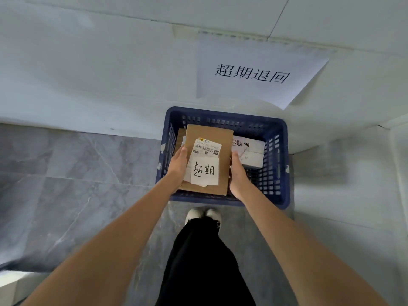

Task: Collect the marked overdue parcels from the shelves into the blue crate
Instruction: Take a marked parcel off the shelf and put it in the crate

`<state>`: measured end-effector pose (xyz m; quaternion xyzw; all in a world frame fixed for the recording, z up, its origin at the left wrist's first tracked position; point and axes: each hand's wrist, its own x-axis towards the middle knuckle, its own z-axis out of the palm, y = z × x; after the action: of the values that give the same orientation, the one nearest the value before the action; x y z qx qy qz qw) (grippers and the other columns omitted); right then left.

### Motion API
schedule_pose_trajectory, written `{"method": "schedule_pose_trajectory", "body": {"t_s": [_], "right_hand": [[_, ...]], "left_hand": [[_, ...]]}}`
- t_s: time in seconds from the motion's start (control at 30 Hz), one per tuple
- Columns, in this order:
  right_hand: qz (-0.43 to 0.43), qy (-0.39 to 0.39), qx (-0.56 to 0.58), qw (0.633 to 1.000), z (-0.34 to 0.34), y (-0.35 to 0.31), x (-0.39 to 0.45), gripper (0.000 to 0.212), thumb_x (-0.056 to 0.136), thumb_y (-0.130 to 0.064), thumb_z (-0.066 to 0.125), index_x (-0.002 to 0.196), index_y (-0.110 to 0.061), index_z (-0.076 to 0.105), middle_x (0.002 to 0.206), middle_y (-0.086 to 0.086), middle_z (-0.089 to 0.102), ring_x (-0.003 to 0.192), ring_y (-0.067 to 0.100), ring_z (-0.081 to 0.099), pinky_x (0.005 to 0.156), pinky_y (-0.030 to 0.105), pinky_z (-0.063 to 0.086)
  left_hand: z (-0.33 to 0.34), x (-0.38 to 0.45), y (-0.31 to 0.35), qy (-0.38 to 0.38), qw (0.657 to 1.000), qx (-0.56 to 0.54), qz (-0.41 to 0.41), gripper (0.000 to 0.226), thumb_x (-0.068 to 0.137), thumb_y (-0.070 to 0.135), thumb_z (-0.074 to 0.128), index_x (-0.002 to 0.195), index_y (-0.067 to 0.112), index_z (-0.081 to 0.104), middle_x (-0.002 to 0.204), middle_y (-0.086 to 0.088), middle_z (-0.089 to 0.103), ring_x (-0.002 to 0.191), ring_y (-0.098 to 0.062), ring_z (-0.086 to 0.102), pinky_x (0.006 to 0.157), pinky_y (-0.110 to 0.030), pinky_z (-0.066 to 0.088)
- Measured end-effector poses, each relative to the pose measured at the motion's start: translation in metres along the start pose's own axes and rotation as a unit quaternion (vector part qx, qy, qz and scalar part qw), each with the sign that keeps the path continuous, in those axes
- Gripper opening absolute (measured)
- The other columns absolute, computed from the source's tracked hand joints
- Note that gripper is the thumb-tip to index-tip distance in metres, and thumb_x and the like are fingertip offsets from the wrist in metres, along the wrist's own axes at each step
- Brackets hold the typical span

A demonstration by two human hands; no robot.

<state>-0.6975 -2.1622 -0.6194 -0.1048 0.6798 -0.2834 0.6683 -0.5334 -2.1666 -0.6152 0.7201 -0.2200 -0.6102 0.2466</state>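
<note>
A flat brown cardboard parcel (223, 140) with a barcode label and a handwritten white note is held over the blue crate (277, 164) on the floor. My left hand (177, 165) grips its left edge, and my right hand (238, 173) grips its right edge. Inside the crate, to the right of this parcel, lie two white boxes (251, 152), one with a marked note on it. The edge of another brown parcel (180, 138) shows beneath the held one on the left.
A white paper sign (254, 71) with printed characters is stuck on the white wall above the crate. Grey marble floor tiles (77, 173) spread to the left. My shoes (203, 215) and black trousers stand just in front of the crate. A white wall corner rises at right.
</note>
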Motion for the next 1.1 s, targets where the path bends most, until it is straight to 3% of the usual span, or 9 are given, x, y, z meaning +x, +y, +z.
{"method": "schedule_pose_trajectory", "body": {"t_s": [0.07,0.17,0.33,0.47,0.57,0.73,0.87,1.03,1.1], "right_hand": [[0.004,0.005,0.0,1.0,0.007,0.005,0.028,0.041,0.101,-0.057,0.027,0.103,-0.03,0.059,0.13,0.001,0.06,0.107,0.016,0.057,0.109,0.042,0.04],[0.022,0.012,-0.001,1.0,0.015,0.015,0.057,0.044,0.101,-0.056,0.029,0.12,-0.026,0.055,0.138,0.002,0.056,0.125,0.021,0.052,0.113,0.045,0.037],[0.035,0.004,-0.007,0.999,0.026,0.024,0.113,0.052,0.1,-0.058,0.031,0.127,-0.023,0.057,0.13,0.001,0.061,0.118,0.024,0.058,0.108,0.046,0.042],[0.032,0.001,-0.016,0.999,0.034,0.026,0.148,0.047,0.102,-0.056,0.029,0.119,-0.023,0.058,0.115,0.0,0.065,0.104,0.019,0.061,0.105,0.041,0.044],[0.016,-0.002,-0.023,1.0,0.046,0.03,0.163,0.054,0.1,-0.057,0.03,0.131,-0.02,0.054,0.134,0.002,0.059,0.121,0.021,0.055,0.112,0.043,0.038],[0.021,-0.003,-0.028,0.999,0.062,0.034,0.188,0.061,0.097,-0.062,0.031,0.141,-0.023,0.049,0.142,0.004,0.054,0.129,0.025,0.051,0.114,0.045,0.035],[0.011,-0.017,-0.019,1.0,0.066,0.041,0.21,0.075,0.084,-0.071,0.031,0.146,-0.031,0.04,0.147,0.001,0.049,0.134,0.023,0.046,0.116,0.047,0.031],[0.012,-0.025,-0.018,0.999,0.055,0.062,0.25,0.088,0.068,-0.078,0.035,0.145,-0.036,0.041,0.145,-0.004,0.05,0.133,0.021,0.047,0.115,0.048,0.032],[0.023,-0.024,-0.032,0.999,0.057,0.055,0.238,0.084,0.073,-0.077,0.033,0.147,-0.035,0.038,0.148,-0.003,0.047,0.136,0.021,0.044,0.116,0.046,0.031]], "left_hand": [[0.001,0.024,-0.006,0.002,1.0,0.002,-0.004,0.045,0.104,0.044,0.023,0.137,0.025,0.046,0.109,-0.01,0.069,0.085,-0.021,0.067,0.061,-0.029,0.052],[0.002,0.055,-0.014,0.01,1.0,-0.001,-0.027,0.044,0.103,0.044,0.023,0.131,0.022,0.05,0.099,-0.009,0.069,0.074,-0.02,0.066,0.059,-0.03,0.052],[0.006,0.104,-0.036,0.026,0.999,-0.003,-0.022,0.044,0.103,0.043,0.025,0.134,0.023,0.048,0.113,-0.011,0.068,0.096,-0.027,0.067,0.089,-0.045,0.055],[0.004,0.135,-0.038,0.033,0.999,0.007,-0.024,0.046,0.102,0.047,0.025,0.132,0.021,0.049,0.112,-0.008,0.067,0.098,-0.027,0.066,0.091,-0.044,0.053],[0.001,0.157,-0.034,0.043,0.998,0.051,-0.02,0.055,0.098,0.056,0.024,0.136,0.022,0.045,0.123,-0.01,0.063,0.109,-0.031,0.062,0.099,-0.051,0.047],[-0.003,0.174,-0.025,0.047,0.995,0.082,-0.015,0.051,0.101,0.054,0.022,0.135,0.022,0.041,0.104,-0.008,0.066,0.089,-0.025,0.065,0.08,-0.039,0.054],[-0.002,0.181,-0.027,0.065,0.994,0.085,-0.014,0.052,0.101,0.054,0.021,0.136,0.02,0.04,0.084,-0.001,0.062,0.072,-0.016,0.061,0.059,-0.028,0.047],[0.0,0.181,-0.027,0.085,0.993,0.08,-0.008,0.053,0.1,0.055,0.026,0.144,0.027,0.035,0.103,-0.004,0.064,0.075,-0.016,0.061,0.06,-0.028,0.046],[-0.001,0.177,-0.026,0.082,0.993,0.081,0.001,0.055,0.1,0.056,0.027,0.146,0.027,0.031,0.115,-0.005,0.063,0.089,-0.021,0.063,0.073,-0.034,0.051]]}}
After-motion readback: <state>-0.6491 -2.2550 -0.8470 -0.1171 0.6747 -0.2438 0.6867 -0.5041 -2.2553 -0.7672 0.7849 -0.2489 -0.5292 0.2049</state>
